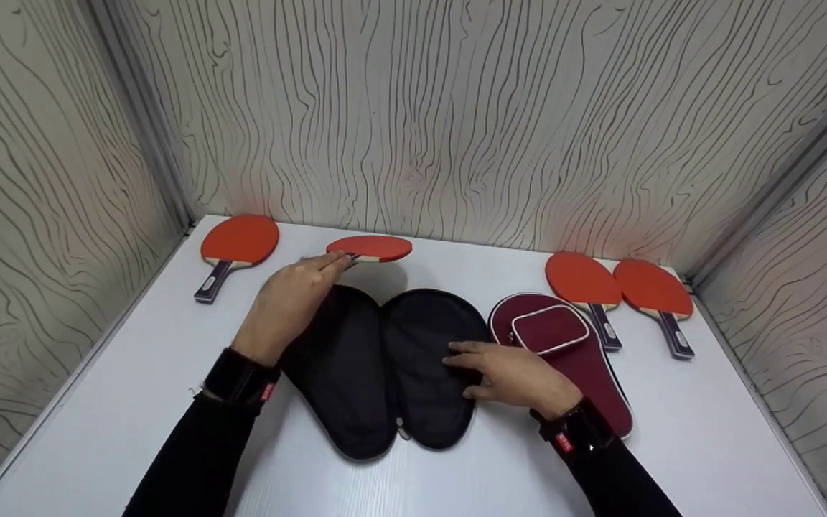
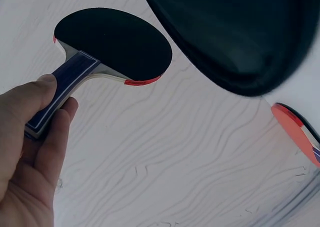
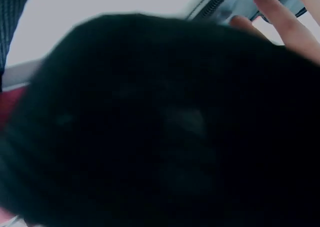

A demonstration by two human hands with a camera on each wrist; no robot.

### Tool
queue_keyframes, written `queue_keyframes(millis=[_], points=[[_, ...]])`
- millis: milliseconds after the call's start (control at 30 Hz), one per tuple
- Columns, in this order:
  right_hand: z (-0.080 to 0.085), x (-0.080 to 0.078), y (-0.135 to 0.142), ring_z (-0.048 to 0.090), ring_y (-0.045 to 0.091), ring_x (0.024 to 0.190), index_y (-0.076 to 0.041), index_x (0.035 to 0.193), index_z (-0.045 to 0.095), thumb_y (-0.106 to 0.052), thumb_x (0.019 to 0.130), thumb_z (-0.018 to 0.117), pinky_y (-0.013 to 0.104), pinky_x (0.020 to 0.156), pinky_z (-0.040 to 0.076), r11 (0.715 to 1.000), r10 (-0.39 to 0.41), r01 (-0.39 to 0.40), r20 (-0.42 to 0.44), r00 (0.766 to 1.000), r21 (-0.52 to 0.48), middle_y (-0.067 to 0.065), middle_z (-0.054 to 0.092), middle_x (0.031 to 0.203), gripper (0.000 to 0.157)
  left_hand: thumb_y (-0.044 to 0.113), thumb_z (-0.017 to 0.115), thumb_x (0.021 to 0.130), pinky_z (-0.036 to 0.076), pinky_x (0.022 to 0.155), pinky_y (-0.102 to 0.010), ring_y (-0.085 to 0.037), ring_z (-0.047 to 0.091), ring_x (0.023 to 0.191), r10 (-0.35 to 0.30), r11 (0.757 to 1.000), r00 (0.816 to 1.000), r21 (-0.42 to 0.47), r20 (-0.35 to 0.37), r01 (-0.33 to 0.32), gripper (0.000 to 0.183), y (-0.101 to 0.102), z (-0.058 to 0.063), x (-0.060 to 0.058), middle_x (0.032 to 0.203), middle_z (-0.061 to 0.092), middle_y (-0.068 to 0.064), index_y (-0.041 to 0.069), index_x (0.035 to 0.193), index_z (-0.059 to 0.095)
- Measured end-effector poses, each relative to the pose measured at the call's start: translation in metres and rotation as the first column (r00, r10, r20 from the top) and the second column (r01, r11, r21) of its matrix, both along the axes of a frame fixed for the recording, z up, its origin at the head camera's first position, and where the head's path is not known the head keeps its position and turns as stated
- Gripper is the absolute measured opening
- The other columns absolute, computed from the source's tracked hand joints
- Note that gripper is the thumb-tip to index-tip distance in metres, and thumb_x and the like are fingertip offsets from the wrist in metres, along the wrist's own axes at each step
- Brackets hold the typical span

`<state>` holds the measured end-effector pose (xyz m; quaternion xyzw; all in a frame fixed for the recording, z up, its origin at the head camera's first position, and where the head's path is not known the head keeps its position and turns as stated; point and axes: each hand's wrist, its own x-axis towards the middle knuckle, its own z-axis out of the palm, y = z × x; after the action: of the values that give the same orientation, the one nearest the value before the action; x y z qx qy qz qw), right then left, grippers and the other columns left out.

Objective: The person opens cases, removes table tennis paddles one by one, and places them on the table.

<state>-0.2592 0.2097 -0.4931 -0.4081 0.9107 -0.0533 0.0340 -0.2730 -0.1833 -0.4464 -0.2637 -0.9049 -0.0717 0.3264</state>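
Note:
My left hand (image 1: 286,309) grips a table tennis bat (image 1: 377,246) by its handle. In the left wrist view the thumb lies along the blue handle, and the bat's black face (image 2: 115,44) shows; the red face is up in the head view. Below it a black bat case (image 1: 428,395) lies spread wide, its two halves side by side and a zip pull at the bottom. My right hand (image 1: 521,375) reaches over the right half with fingers extended and fingertips at the lining. A dark blur fills most of the right wrist view, with fingers (image 3: 282,24) at its corner.
A maroon bat case (image 1: 551,327) with white piping lies partly under my right hand and wrist. Two red bats, one (image 1: 582,280) overlapping the maroon case and another (image 1: 652,289) beside it, lie at right. One more bat (image 1: 240,240) lies back left. Patterned walls (image 1: 413,122) enclose the white table (image 1: 126,402).

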Motion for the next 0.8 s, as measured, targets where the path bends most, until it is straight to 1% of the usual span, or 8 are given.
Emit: queue_keyframes(millis=[167,400,500,600,800], points=[[0.000,-0.001,0.001,0.071,0.034,0.155,-0.013,0.156,0.077,-0.028,0.105,0.090,0.050,0.120,0.065,1.000,-0.002,0.002,0.028,1.000,0.028,0.012,0.069,0.170,0.055,-0.007,0.075,0.109,0.075,0.097,-0.049,-0.037,0.086,0.125,0.012,0.999,1.000,0.043,0.025,-0.013,0.038,-0.015,0.000,-0.005,0.140,0.085,-0.021,0.002,0.146,0.079],[0.003,0.001,0.001,0.074,0.034,0.150,-0.016,0.154,0.079,-0.029,0.101,0.094,0.053,0.117,0.066,1.000,-0.016,0.015,0.047,0.999,0.020,0.010,0.071,0.169,0.057,-0.001,0.074,0.111,0.075,0.094,-0.053,-0.040,0.087,0.121,0.033,0.994,0.997,0.104,0.072,-0.040,0.031,-0.030,-0.007,-0.012,0.139,0.086,-0.021,0.003,0.140,0.081],[0.004,0.003,0.001,0.075,0.033,0.148,-0.017,0.153,0.080,-0.028,0.098,0.097,0.054,0.116,0.067,1.000,-0.030,0.029,0.072,0.997,0.002,0.009,0.072,0.168,0.059,-0.001,0.074,0.111,0.076,0.088,-0.052,-0.040,0.088,0.117,0.042,0.993,0.995,0.104,0.095,-0.052,0.031,-0.036,-0.011,-0.016,0.139,0.086,-0.019,0.005,0.140,0.082],[0.006,0.004,0.000,0.077,0.033,0.145,-0.017,0.152,0.081,-0.027,0.096,0.099,0.053,0.114,0.068,0.999,-0.038,0.039,0.091,0.995,-0.010,0.008,0.072,0.166,0.060,-0.003,0.076,0.109,0.076,0.084,-0.051,-0.040,0.088,0.114,0.061,0.993,0.992,0.091,0.108,-0.071,0.033,-0.041,-0.015,-0.019,0.139,0.086,-0.019,0.005,0.141,0.082],[0.008,0.005,0.000,0.079,0.033,0.143,-0.018,0.152,0.081,-0.028,0.096,0.099,0.052,0.111,0.069,0.999,-0.046,0.048,0.099,0.994,-0.013,0.006,0.072,0.165,0.060,-0.009,0.080,0.104,0.076,0.086,-0.051,-0.041,0.087,0.115,0.130,0.991,0.986,0.025,0.101,-0.134,0.040,-0.049,-0.023,-0.026,0.137,0.086,-0.022,0.000,0.143,0.081]])
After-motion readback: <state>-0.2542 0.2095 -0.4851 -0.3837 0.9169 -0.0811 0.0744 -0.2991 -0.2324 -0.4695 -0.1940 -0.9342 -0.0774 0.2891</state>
